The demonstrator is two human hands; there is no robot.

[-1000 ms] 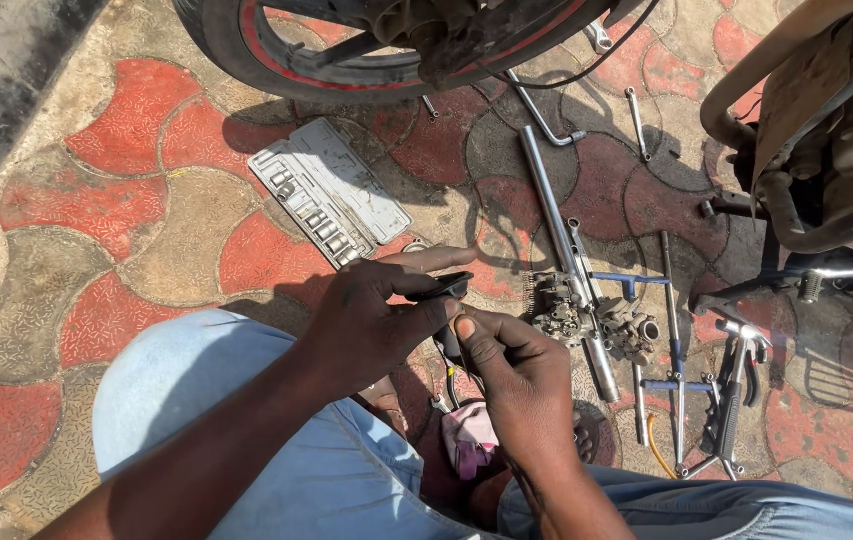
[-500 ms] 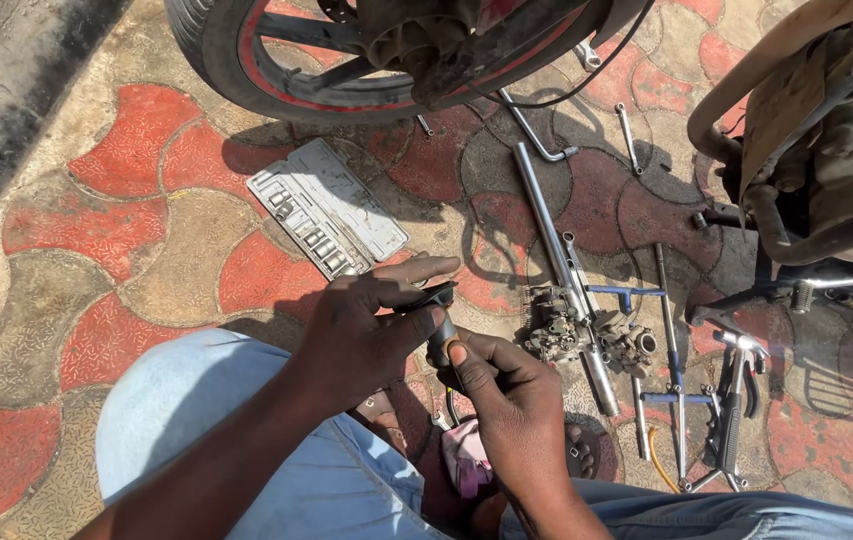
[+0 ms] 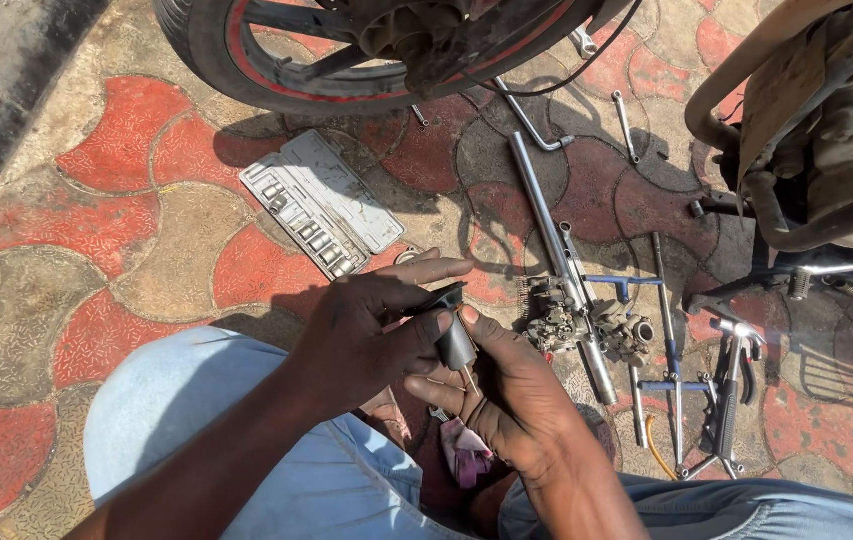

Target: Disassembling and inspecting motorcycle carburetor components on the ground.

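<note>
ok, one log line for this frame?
left hand: holds small black part | right hand: supports it | ground: carburettor, socket set

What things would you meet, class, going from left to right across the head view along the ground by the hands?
Grey socket set tray → left hand → small black part held in both hands → right hand → carburettor → hammer.
</note>
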